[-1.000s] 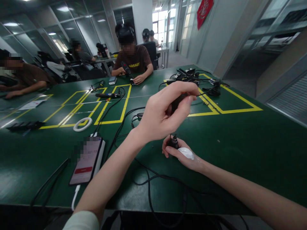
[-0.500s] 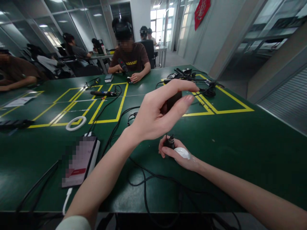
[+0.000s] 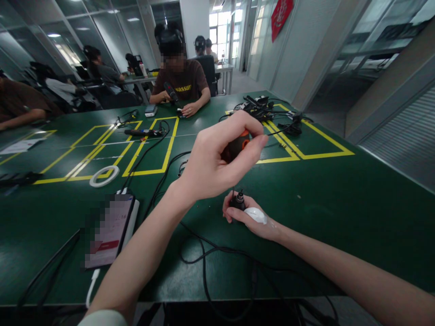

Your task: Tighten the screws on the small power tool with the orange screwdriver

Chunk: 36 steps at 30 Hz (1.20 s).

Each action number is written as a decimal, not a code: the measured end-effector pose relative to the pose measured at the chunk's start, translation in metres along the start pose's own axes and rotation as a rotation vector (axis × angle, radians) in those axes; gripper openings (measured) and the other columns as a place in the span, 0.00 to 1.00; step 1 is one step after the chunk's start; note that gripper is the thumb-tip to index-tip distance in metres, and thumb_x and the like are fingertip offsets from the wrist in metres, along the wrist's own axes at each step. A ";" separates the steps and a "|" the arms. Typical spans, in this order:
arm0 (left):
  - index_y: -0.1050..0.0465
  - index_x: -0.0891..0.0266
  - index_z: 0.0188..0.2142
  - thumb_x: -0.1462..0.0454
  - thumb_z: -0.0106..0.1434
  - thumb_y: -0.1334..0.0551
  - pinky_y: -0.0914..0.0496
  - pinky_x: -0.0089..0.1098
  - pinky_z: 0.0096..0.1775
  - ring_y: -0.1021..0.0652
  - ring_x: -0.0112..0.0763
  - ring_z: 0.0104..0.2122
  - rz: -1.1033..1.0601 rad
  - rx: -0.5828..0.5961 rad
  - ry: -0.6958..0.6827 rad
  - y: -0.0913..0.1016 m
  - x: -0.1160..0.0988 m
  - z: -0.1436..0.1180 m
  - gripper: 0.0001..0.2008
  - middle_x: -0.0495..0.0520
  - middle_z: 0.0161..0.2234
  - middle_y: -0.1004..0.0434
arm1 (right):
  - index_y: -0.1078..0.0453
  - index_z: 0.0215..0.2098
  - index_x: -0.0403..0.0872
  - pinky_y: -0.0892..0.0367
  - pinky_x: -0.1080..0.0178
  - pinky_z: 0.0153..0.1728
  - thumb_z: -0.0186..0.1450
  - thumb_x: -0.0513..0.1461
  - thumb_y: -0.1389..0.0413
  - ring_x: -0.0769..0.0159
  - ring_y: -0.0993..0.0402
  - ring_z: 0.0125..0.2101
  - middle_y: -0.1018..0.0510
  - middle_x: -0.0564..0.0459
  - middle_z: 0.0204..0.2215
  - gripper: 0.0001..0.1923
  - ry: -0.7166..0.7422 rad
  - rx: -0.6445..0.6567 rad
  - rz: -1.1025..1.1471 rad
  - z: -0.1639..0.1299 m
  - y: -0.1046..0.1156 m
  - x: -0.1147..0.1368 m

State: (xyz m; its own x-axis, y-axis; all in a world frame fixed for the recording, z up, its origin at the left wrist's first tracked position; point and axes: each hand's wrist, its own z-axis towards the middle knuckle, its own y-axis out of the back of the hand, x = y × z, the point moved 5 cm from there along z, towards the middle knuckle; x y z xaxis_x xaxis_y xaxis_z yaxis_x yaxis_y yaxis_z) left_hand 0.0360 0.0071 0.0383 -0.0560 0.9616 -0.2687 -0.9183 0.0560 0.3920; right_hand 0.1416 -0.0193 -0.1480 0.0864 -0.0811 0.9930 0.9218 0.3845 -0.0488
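Note:
My left hand (image 3: 217, 158) is raised over the table with its fingers curled round a screwdriver (image 3: 234, 148), whose handle is dark with orange parts. A thin shaft runs down from it to a black cylindrical part (image 3: 239, 201) with a metal tip. That part is gripped upright in my right hand (image 3: 249, 215), low over the table. I cannot make out exactly where the shaft's tip meets it. A white patch (image 3: 256, 215) covers the base of my right thumb.
A phone (image 3: 110, 233) on a white block lies left of my left forearm. Black cables (image 3: 217, 248) loop across the green table. Beyond are a tape roll (image 3: 103, 175), yellow-taped frames and a cable heap (image 3: 256, 108). Opposite, a person (image 3: 181, 81) handles a dark tool.
My left hand has turned slightly and its fingers have shifted on the screwdriver, so orange parts of the handle now show. My right hand keeps its hold; the view has shifted a little.

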 end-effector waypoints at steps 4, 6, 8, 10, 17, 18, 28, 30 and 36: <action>0.25 0.59 0.42 0.56 0.78 0.47 0.25 0.29 0.33 0.20 0.26 0.30 -0.092 0.069 0.021 -0.003 -0.002 -0.001 0.15 0.49 0.33 0.19 | 0.33 0.35 0.48 0.31 0.61 0.32 0.65 0.57 0.38 0.66 0.30 0.27 0.27 0.56 0.25 0.23 0.008 0.005 -0.017 0.000 0.001 0.001; 0.25 0.60 0.45 0.58 0.79 0.52 0.23 0.30 0.37 0.19 0.27 0.33 -0.158 0.097 0.036 -0.004 -0.003 -0.001 0.17 0.50 0.34 0.19 | 0.33 0.34 0.48 0.31 0.60 0.33 0.65 0.57 0.38 0.65 0.30 0.27 0.28 0.56 0.25 0.23 0.011 0.009 -0.020 0.000 0.000 0.002; 0.25 0.62 0.48 0.62 0.78 0.51 0.22 0.30 0.41 0.17 0.27 0.36 -0.191 0.090 0.053 -0.003 -0.002 -0.001 0.16 0.52 0.36 0.18 | 0.33 0.34 0.48 0.30 0.60 0.33 0.65 0.57 0.38 0.65 0.29 0.28 0.28 0.56 0.25 0.22 0.009 0.009 -0.017 -0.001 0.000 0.002; 0.25 0.64 0.47 0.65 0.77 0.48 0.22 0.29 0.41 0.17 0.27 0.38 -0.185 0.056 0.075 -0.003 -0.001 0.000 0.13 0.53 0.38 0.17 | 0.34 0.34 0.49 0.31 0.60 0.33 0.64 0.58 0.37 0.64 0.29 0.28 0.28 0.57 0.25 0.23 0.003 0.005 -0.012 -0.001 0.000 0.001; 0.22 0.61 0.40 0.62 0.74 0.40 0.31 0.28 0.27 0.26 0.22 0.23 -0.042 -0.062 0.084 -0.002 0.007 -0.001 0.09 0.48 0.30 0.20 | 0.34 0.35 0.48 0.31 0.60 0.33 0.64 0.58 0.37 0.65 0.30 0.28 0.28 0.56 0.25 0.24 -0.007 0.002 0.001 0.000 0.000 -0.001; 0.22 0.61 0.40 0.61 0.75 0.41 0.30 0.28 0.28 0.26 0.22 0.23 -0.051 -0.063 0.082 -0.001 0.008 -0.002 0.10 0.48 0.30 0.20 | 0.34 0.35 0.48 0.31 0.60 0.33 0.64 0.58 0.37 0.65 0.30 0.27 0.28 0.56 0.25 0.24 -0.007 0.004 0.004 0.000 0.000 -0.001; 0.22 0.58 0.47 0.56 0.77 0.46 0.29 0.27 0.26 0.24 0.23 0.22 -0.172 0.026 0.121 -0.001 0.009 -0.004 0.15 0.48 0.29 0.21 | 0.34 0.34 0.49 0.31 0.60 0.32 0.64 0.58 0.37 0.65 0.30 0.28 0.28 0.56 0.25 0.23 -0.015 0.004 0.002 -0.002 0.000 0.000; 0.22 0.58 0.48 0.56 0.76 0.44 0.30 0.28 0.25 0.23 0.24 0.24 -0.135 0.026 0.111 -0.002 0.007 -0.003 0.14 0.49 0.31 0.19 | 0.34 0.34 0.49 0.31 0.60 0.33 0.64 0.57 0.37 0.64 0.30 0.28 0.28 0.56 0.25 0.22 -0.012 0.005 -0.008 -0.002 0.000 0.001; 0.25 0.60 0.32 0.54 0.70 0.34 0.34 0.25 0.25 0.31 0.20 0.21 -0.011 -0.159 0.041 0.000 0.009 -0.002 0.14 0.44 0.23 0.29 | 0.33 0.35 0.48 0.32 0.60 0.33 0.65 0.57 0.38 0.64 0.30 0.28 0.27 0.56 0.25 0.22 -0.001 0.003 -0.010 -0.001 0.001 -0.002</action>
State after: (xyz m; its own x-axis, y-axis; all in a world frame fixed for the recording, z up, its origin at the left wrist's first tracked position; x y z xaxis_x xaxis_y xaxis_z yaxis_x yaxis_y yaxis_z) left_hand 0.0350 0.0155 0.0337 -0.0582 0.9491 -0.3096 -0.9692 0.0205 0.2453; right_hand 0.1431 -0.0198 -0.1501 0.0766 -0.0843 0.9935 0.9215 0.3864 -0.0383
